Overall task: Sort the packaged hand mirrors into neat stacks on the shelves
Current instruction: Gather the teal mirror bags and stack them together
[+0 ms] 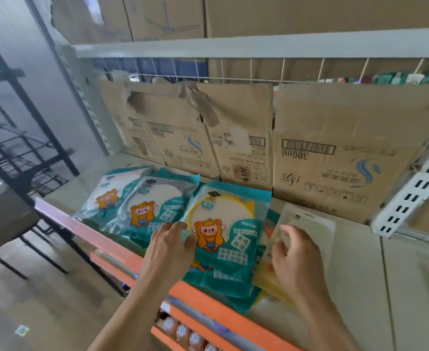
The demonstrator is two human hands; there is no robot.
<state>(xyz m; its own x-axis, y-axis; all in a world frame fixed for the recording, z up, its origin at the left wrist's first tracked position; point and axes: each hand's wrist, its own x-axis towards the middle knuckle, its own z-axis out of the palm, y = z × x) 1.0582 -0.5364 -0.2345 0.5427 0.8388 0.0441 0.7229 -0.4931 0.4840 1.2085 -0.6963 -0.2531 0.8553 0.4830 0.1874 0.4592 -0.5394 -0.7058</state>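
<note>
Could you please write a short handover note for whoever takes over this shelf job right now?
Left hand grips the left edge of the top teal pack, which lies on a loose teal pile at the front of the shelf.
Right hand pinches a pale pack just right of that pile.
The left teal pack and middle teal pack lie overlapping and askew.
Done: teal packs are gathered on one shelf.
Left: square the pile, add the two askew packs, and place the pale pack and the yellow pack.
</note>
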